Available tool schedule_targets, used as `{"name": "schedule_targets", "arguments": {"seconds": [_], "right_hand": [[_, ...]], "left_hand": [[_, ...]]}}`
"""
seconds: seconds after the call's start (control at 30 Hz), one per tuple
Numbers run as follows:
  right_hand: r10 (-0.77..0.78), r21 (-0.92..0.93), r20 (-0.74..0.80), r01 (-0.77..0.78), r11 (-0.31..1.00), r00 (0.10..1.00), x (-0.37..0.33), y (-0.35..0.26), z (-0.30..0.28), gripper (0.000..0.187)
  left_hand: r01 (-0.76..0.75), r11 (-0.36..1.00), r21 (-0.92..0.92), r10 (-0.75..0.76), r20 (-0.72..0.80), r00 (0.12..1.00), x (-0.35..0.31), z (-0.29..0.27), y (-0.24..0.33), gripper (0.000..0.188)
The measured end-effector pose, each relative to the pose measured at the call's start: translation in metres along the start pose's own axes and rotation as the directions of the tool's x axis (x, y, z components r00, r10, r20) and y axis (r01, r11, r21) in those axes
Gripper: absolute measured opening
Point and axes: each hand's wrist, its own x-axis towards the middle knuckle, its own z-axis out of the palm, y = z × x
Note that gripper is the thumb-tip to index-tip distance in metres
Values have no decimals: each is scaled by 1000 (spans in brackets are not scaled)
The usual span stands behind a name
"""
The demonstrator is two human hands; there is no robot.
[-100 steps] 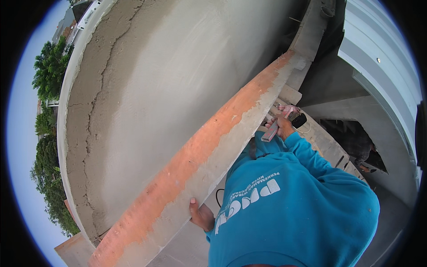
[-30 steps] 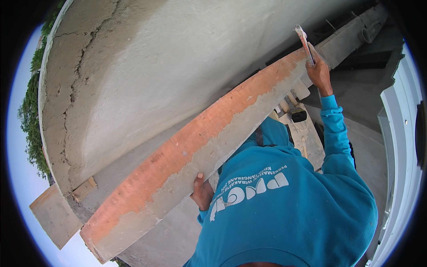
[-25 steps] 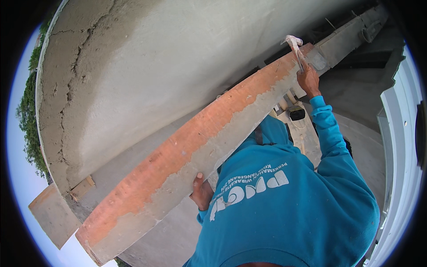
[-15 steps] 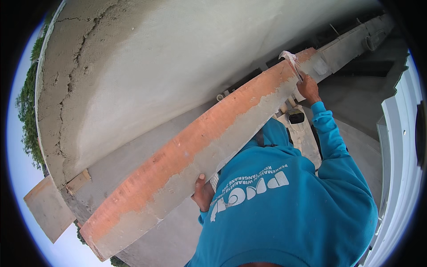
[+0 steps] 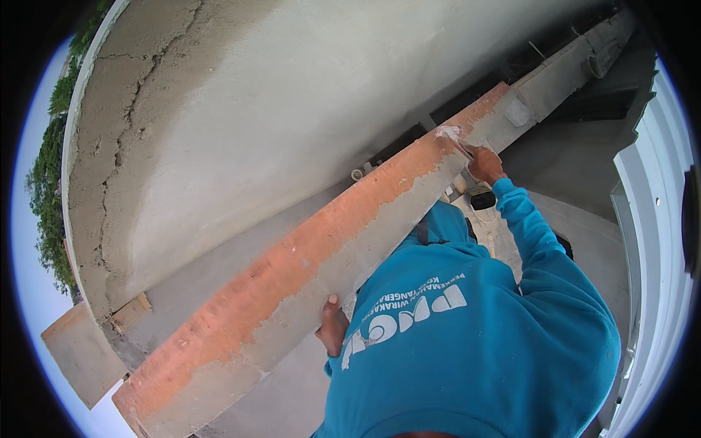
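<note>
A long, narrow ledge (image 5: 292, 255) runs diagonally in front of me, orange along its far side and bare grey along its near side, with a ragged border between. My right hand (image 5: 485, 165) is closed around the handle of a paintbrush (image 5: 450, 133), whose pale, whitish head touches the orange strip toward the ledge's upper right. Lower down, my left hand (image 5: 333, 327) grips the near edge of the ledge. Its thumb lies on the grey face, and the other fingers are hidden beneath.
Beyond the ledge rises a large pale plastered surface (image 5: 314, 95) with a cracked brown band (image 5: 124, 139). A loose board (image 5: 84, 354) juts out at far left. Beneath my right arm is a dark box-shaped object (image 5: 481, 198). White corrugated sheeting (image 5: 657, 197) stands at right.
My right hand and the brush have moved down and left along the orange strip. My left hand stays on the ledge's edge. The whole view has shifted slightly.
</note>
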Motion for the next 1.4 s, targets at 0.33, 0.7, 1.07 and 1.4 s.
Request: {"name": "schedule_targets", "arguments": {"seconds": [0.33,0.7,1.07,1.4], "right_hand": [[39,274,-632,177,945,774,13,-13,-86,67],[-56,-102,8,57,993,998,12,0,-20,64],[92,281,-619,110,953,780,20,-24,-65,68],[25,38,-19,-24,999,999,27,-2,15,63]], "left_hand": [[22,999,-41,-21,31,999,-1,5,2,76],[-14,1000,-4,14,51,999,4,-7,-7,73],[33,995,-91,-32,15,999,5,-10,-2,72],[59,995,-85,-56,28,998,2,-5,5,74]]}}
